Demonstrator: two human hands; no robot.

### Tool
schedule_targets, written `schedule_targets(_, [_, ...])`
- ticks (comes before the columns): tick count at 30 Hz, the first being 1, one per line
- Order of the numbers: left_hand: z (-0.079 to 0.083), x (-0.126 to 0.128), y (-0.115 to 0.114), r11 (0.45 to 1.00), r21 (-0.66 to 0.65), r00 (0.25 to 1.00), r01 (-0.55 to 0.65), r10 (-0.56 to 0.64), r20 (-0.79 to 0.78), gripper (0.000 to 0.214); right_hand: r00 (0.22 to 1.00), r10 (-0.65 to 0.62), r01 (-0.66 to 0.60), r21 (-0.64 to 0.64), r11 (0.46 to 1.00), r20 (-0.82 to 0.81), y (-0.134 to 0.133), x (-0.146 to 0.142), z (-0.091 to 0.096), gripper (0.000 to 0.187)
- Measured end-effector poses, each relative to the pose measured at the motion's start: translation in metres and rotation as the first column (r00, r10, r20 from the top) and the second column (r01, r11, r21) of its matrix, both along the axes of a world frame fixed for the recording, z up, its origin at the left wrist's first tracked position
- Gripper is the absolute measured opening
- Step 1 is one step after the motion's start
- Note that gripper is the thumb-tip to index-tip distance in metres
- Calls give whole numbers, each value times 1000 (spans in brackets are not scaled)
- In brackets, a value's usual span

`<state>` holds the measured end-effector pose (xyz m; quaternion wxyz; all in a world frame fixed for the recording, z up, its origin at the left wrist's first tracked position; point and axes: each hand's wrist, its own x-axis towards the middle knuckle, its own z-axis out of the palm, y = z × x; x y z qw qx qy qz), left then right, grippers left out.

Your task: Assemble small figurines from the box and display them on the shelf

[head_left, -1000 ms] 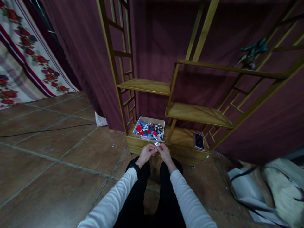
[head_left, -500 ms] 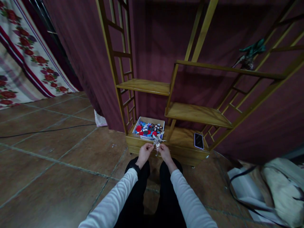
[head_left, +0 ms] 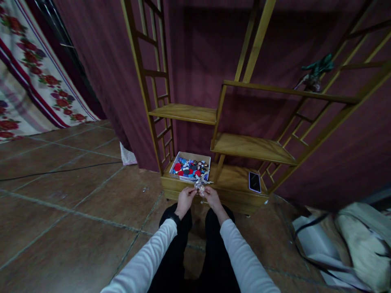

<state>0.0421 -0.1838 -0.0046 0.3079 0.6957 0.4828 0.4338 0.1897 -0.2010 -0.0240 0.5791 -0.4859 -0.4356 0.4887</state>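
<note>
Between both hands, just in front of the shelf's low base, is a small silvery-white figurine (head_left: 200,186) with thin projecting parts; its details are too small to make out. My left hand (head_left: 186,199) pinches its left side, with a dark band on the wrist. My right hand (head_left: 213,197) pinches the right side with closed fingertips. Right behind the figurine, a white open box (head_left: 183,178) stands on the base board. It holds many small red, blue, black and white pieces (head_left: 191,167), and the figurine's upper parts overlap the box's front right corner.
A wooden display shelf (head_left: 253,148) with stepped boards rises ahead against a maroon curtain (head_left: 195,49). A phone (head_left: 254,182) lies on the base board at right. A green and brown figurine (head_left: 314,75) stands on the upper board. Bags (head_left: 360,236) lie on the floor at right.
The figurine has been turned or tilted between my fingers and now looks more compact. Both hands remain pinched on it in nearly the same place. The view has shifted slightly.
</note>
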Motion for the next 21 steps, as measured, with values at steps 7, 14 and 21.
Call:
schedule_targets(7, [-2,1,-1,1000,-22,999,-18,19,35,9,999,32,-33,-14,999,-41,-6,3,10,35])
schedule_targets(14, [8,1,-6,997,-25,997,-68,69,45,9,996,-65,64,-22,998,-63,-8,4,6,43])
schedule_targets(21, [14,-5,-10,995,20,991,-103,104,-87,18,988,-48,38,76,996,144,-16,3,11,32])
